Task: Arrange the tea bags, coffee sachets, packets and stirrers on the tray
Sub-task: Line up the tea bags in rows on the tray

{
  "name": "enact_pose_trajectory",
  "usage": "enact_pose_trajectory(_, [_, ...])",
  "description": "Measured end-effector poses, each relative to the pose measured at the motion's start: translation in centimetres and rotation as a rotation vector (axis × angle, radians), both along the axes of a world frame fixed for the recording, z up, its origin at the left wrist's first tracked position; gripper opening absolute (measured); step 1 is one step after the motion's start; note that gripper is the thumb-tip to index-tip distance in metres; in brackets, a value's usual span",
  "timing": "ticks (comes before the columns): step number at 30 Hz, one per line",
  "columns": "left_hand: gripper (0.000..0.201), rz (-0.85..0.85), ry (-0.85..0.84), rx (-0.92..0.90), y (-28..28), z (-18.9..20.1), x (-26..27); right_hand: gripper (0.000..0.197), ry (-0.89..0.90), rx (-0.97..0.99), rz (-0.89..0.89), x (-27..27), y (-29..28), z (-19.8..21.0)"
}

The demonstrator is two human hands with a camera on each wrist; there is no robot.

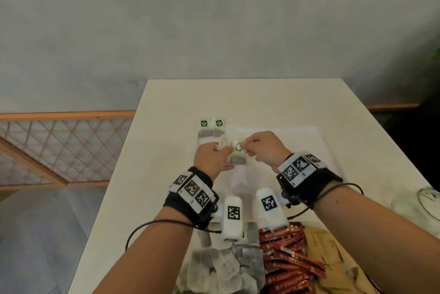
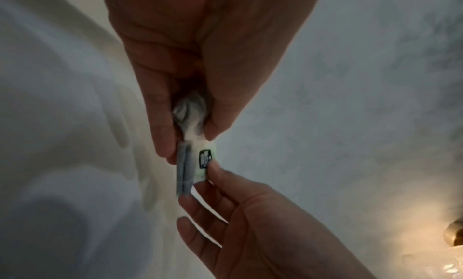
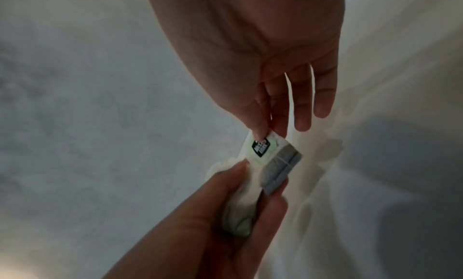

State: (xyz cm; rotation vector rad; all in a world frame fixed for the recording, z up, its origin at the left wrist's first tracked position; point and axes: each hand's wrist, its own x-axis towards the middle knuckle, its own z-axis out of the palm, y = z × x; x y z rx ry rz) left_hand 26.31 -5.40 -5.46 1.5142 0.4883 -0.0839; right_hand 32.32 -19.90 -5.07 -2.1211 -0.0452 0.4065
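While both hands' fingers (image 3: 258, 122) pinch one tea bag (image 3: 273, 164), two tea bags (image 1: 212, 128) beyond, sachets (image 1: 285, 262) nearer.

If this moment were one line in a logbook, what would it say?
left hand: holds tea bags | right hand: pinches tea bag tag | two tea bags laid

a plain grey plaster wall (image 1: 214, 20) is rising behind a white rectangular table (image 1: 262, 103), a light wooden lattice screen (image 1: 59, 146) is standing left, and grey floor (image 1: 35, 234) is lying below it.
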Motion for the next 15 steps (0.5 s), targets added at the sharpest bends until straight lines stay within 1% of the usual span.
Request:
enact_pose_trajectory(2, [0.015,0.025,0.03,0.012,0.9,-0.9,0.3,0.022,0.019,-0.066,0.037,1.3,0.2,-1.2])
enact_pose_trajectory(6, [0.014,0.071,0.067,-0.039,2.4,-1.8,0.8,0.023,-0.048,-0.173,0.012,4.0,0.8,-2.8])
enact_pose_trajectory(11, [0.022,0.07,0.058,0.031,4.0,-2.1,1.7,0.011,-0.177,-0.257,0.009,6.9,2.5,-2.8])
enact_pose_trajectory(15, [0.021,0.054,0.053,0.048,4.6,-2.0,2.2,0.01,-0.191,-0.287,0.001,8.7,3.7,-2.5])
